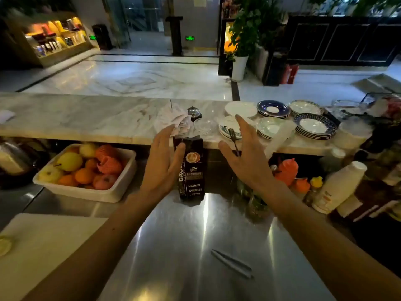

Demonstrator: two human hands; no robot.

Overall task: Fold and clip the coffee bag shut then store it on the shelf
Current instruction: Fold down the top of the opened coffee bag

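A dark coffee bag (193,170) stands upright at the back of the steel worktop (173,246), its crumpled silvery top open. My left hand (161,164) is spread flat just left of the bag, the thumb touching its left edge. My right hand (245,153) hovers to the bag's right, fingers apart, a gap between it and the bag. Neither hand holds anything. A long grey bag clip (232,264) lies on the worktop near me, opened into a narrow V.
A white tub of fruit (86,170) sits left of the bag. A white cutting board (43,246) lies at the near left. A raised marble counter (86,118) behind carries a bell, glass dish and stacked plates (273,127). Cups and bottles (338,187) crowd the right.
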